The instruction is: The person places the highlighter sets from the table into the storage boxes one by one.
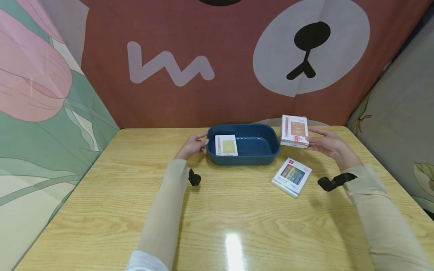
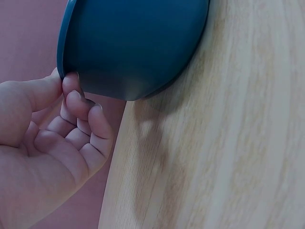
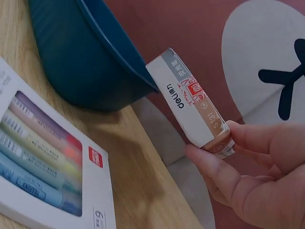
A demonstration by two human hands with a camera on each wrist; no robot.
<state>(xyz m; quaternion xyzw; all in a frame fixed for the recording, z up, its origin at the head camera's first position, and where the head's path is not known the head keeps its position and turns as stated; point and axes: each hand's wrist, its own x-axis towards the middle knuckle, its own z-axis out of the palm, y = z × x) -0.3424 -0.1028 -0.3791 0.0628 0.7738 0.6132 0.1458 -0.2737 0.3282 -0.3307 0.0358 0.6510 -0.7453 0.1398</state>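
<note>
A dark blue plastic basin [image 1: 257,161] stands at the back of the wooden table. My left hand [image 1: 193,145] pinches its left rim between thumb and fingers, as the left wrist view shows [image 2: 52,138]. Inside the basin, at the left, leans a white box with a yellow-green panel [image 1: 226,145]. My right hand [image 1: 327,145] grips a small white box with an orange-brown panel [image 1: 294,131] by its right side, raised beside the basin's right end. In the right wrist view this box [image 3: 186,100] shows "deli" lettering on its end, held between thumb and fingers.
A white windowed box of several coloured highlighters [image 1: 291,177] lies on the table [image 1: 217,210], in front of the basin's right end. A brown cloth with a cartoon face [image 1: 234,101] hangs behind the table's back edge. Patterned cloths hang at both sides.
</note>
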